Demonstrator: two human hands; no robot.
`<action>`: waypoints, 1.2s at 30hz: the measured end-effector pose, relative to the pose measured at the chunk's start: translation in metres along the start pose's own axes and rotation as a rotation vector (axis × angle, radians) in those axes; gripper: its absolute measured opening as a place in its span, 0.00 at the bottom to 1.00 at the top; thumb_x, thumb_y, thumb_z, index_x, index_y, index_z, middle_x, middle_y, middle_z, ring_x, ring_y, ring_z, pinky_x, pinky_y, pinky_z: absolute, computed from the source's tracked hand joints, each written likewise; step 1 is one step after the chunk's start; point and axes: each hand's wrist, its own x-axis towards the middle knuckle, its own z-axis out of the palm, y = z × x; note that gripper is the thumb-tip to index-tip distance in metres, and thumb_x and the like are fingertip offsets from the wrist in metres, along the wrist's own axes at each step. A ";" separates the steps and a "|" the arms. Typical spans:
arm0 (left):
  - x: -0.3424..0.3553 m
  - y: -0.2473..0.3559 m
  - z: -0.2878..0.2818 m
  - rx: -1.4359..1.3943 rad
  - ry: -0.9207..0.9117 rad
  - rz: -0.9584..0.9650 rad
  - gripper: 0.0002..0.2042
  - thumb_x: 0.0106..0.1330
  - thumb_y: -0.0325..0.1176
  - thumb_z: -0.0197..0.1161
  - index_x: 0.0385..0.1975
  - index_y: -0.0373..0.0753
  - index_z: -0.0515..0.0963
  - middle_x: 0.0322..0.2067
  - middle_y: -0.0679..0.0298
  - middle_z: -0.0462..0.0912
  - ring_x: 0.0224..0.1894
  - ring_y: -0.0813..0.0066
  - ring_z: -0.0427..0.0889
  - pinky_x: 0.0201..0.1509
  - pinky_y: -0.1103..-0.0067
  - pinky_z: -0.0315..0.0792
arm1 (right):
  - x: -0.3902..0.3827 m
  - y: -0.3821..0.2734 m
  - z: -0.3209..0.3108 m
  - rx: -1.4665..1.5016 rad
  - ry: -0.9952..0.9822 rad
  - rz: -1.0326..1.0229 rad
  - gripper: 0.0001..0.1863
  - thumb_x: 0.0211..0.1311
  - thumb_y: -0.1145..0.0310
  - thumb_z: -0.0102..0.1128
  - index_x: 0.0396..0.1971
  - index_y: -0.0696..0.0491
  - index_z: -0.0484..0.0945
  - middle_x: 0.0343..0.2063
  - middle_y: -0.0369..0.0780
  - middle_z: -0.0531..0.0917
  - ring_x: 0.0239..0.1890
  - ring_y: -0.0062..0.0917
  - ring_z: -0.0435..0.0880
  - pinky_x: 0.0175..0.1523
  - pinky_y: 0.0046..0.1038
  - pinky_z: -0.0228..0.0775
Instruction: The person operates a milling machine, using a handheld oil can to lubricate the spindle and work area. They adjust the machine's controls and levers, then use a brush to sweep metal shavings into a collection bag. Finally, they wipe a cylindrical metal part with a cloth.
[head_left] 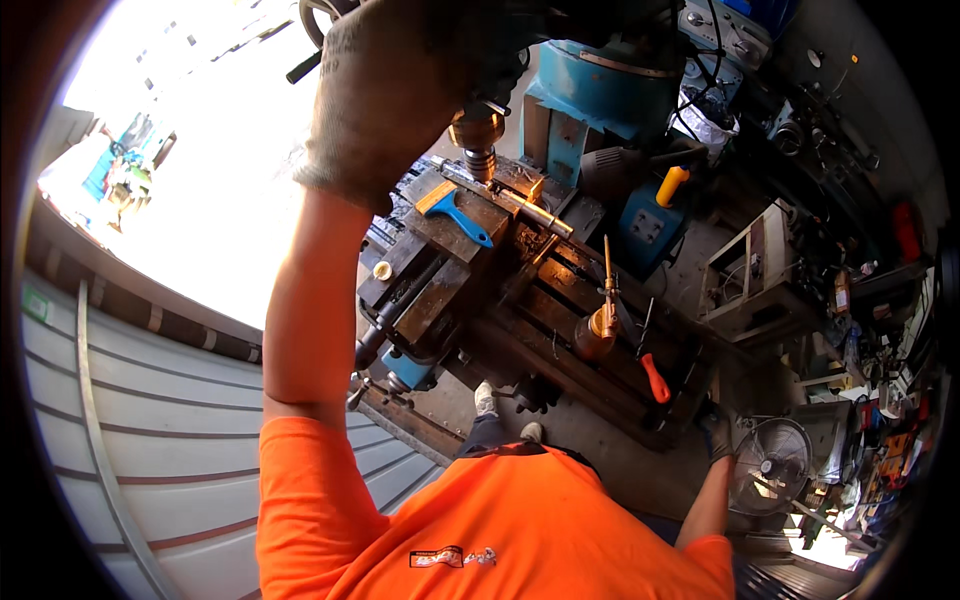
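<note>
The person in the orange shirt is raising the left arm nearly straight, its gloved left hand reaching up by the spindle; shadow is hiding those fingers, so I can't tell their grip. The right hand is hanging low near the surface's right end, its hold unclear too, while the metal rod is lying just below the spindle, near the blue-handled brush.

No words could be made out, though a small rectangular printed logo stood on the bright orange cloth shirt, faint dark print marked the grey fabric glove on the left hand, and a small green label sat on the white ribbed panel.
</note>
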 end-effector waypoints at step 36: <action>-0.108 -0.022 0.065 -0.421 0.088 -0.274 0.06 0.64 0.26 0.69 0.36 0.35 0.80 0.26 0.61 0.86 0.29 0.80 0.85 0.32 0.82 0.76 | -0.007 -0.016 0.012 0.006 -0.009 -0.106 0.30 0.58 0.66 0.66 0.61 0.60 0.74 0.56 0.41 0.80 0.59 0.27 0.77 0.66 0.30 0.67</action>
